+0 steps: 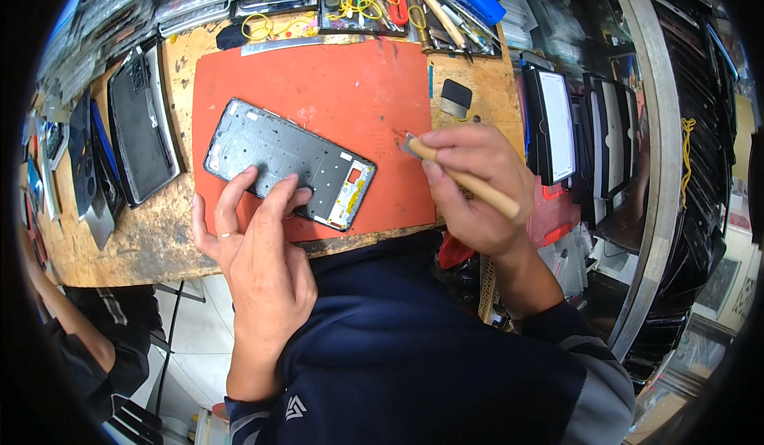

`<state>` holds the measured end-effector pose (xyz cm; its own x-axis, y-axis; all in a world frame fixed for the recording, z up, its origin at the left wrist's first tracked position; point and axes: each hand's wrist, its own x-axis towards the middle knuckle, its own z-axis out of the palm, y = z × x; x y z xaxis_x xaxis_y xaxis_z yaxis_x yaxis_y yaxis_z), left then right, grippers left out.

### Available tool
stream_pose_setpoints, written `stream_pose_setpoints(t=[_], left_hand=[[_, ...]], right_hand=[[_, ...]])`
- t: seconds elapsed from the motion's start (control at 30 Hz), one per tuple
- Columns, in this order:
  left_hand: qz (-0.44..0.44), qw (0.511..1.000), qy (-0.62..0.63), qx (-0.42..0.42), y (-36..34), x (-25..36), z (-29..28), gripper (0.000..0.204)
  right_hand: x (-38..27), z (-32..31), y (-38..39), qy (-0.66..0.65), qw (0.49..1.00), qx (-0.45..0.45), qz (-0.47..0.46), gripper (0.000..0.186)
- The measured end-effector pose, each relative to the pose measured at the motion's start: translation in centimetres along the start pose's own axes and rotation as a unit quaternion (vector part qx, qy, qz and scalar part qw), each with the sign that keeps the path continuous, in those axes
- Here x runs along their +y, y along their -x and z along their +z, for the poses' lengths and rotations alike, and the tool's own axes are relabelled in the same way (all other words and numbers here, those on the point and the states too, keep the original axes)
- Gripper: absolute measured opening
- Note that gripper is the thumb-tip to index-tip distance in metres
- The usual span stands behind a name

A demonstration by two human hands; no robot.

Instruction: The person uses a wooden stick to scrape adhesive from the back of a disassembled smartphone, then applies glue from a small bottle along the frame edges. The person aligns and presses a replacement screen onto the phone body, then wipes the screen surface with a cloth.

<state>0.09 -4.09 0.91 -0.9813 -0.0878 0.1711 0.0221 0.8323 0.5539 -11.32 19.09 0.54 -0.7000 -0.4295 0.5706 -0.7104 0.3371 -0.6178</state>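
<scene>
Seen from above, a worn wooden workbench (151,238) w/ scuffed, stained top.

Far left: a row of dark phone parts (87,158) standing on edge, then a black phone back cover (142,126) lying flat beside them, angled along the bench. Lower left corner: another person's dark sleeve (95,341), just off the bench edge.

Centre: an orange-red work mat (318,95) covering the middle of the bench. On its left-centre, a grey phone mid-frame (290,162), lying flat & tilted, left end higher, right end w/ white, yellow & red bits nearer the mat's front edge. Left hand (259,250), ring on one finger, fingers spread, two fingertips pressed on the frame's near edge, pinning it to the mat. No grasp around it.

Above the mat, at bench back: a tray of tools (398,3) w/ yellow rubber bands, a red-handled tool, a blue handle, plus stacked phone screens to its left.

Right of centre: right hand (477,190) closed in a pen-style pinch on a wooden-handled tool (465,182); metal tip touching the mat near its right edge, apart from the frame. Small black part (456,95) on bare wood just above.

Far right: upright black-and-white screens (557,126) racked past the bench edge.
</scene>
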Motion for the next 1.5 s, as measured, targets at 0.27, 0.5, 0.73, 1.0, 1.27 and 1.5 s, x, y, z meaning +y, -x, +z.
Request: stream_pose_setpoints(t=[0.27, 0.5, 0.73, 1.0, 1.27, 1.5], left_hand=[[0.006, 1.000, 0.001, 0.000, -0.1, -0.1, 0.0, 0.073], [0.008, 1.000, -0.005, 0.002, -0.2, -0.1, 0.1, 0.072], [0.006, 1.000, -0.003, 0.008, -0.1, -0.1, 0.2, 0.073], [0.007, 1.000, -0.002, 0.011, -0.1, -0.2, 0.2, 0.073], [0.008, 1.000, -0.004, 0.013, -0.1, 0.0, 0.3, 0.073], [0.004, 1.000, -0.004, 0.011, 0.0, 0.0, 0.2, 0.073]], right_hand=[[2.7, -0.7, -0.9, -0.226, 0.919, 0.118, 0.300, 0.015], [0.0, -0.9, -0.2, -0.264, 0.930, -0.022, 0.253, 0.012], [0.3, -0.4, -0.3, -0.259, 0.930, -0.083, 0.247, 0.012], [1.0, -0.2, -0.7, -0.289, 0.922, 0.051, 0.252, 0.011], [0.3, -0.2, -0.1, -0.307, 0.917, -0.021, 0.253, 0.012], [0.3, 0.1, 0.3, -0.239, 0.933, -0.050, 0.264, 0.009]])
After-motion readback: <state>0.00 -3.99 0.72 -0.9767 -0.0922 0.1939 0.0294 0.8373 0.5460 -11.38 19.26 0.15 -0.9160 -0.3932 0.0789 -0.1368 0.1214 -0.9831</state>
